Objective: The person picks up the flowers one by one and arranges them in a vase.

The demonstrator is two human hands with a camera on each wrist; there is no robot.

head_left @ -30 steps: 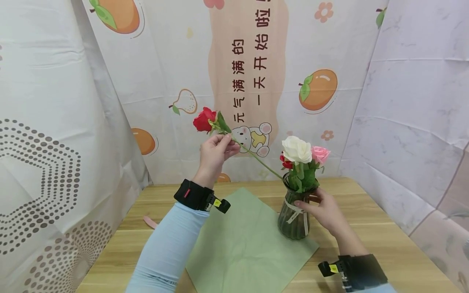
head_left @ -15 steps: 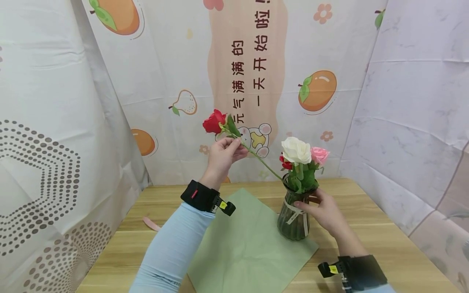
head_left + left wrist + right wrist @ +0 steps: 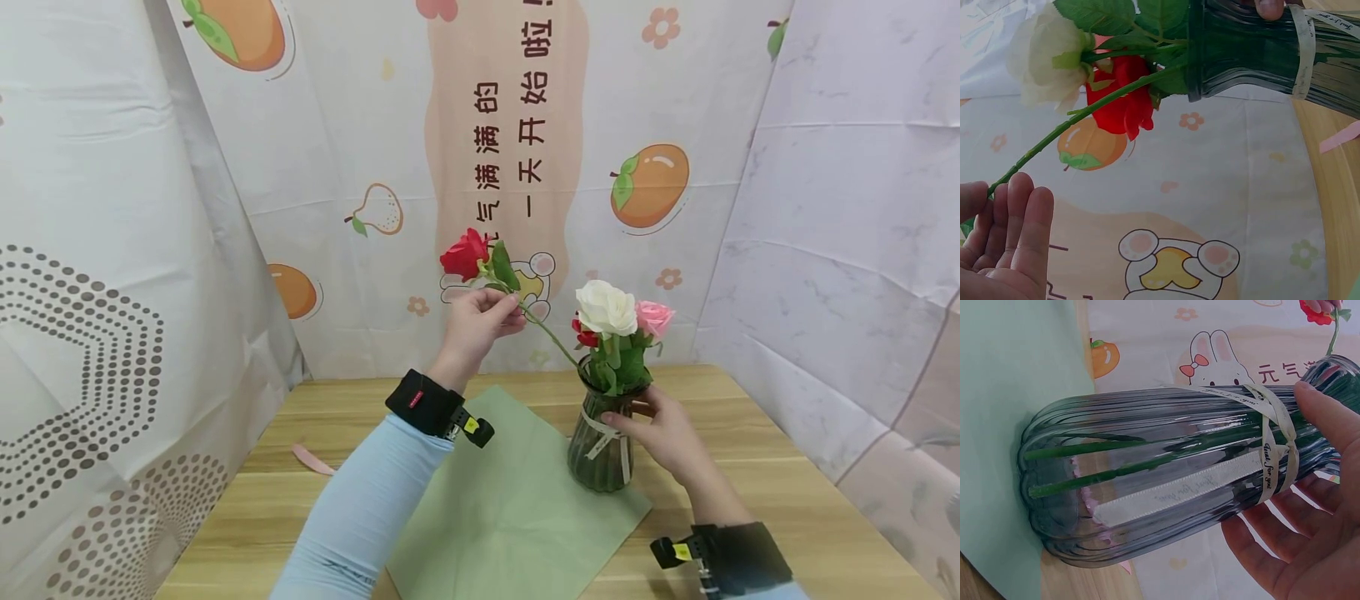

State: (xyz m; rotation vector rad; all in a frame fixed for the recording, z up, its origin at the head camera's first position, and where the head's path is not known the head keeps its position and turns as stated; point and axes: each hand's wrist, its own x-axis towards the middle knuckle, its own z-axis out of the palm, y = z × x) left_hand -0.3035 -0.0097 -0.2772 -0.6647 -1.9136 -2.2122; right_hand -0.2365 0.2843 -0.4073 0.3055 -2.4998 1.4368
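My left hand (image 3: 480,327) pinches the green stem of a red rose (image 3: 465,254) just below its leaves. The stem slants down to the right, its lower end inside the mouth of a dark ribbed glass vase (image 3: 601,454). Round the vase's neck my right hand (image 3: 666,432) curls thumb and fingers, over a pale ribbon (image 3: 1270,456) printed with words. A white rose (image 3: 606,307), a pink rose (image 3: 656,318) and another red rose (image 3: 1120,97) stand in the vase. Cut stem ends show through the glass in the right wrist view.
Under the vase lies a sheet of green paper (image 3: 502,508) on the wooden table (image 3: 247,517). A pink strip (image 3: 311,459) rests at the left, partly behind the left sleeve. Behind the table hangs a printed curtain (image 3: 337,125).
My left hand has moved right and slightly down with the red rose, bringing its bloom nearer to the vase. The right hand and vase stay in place.
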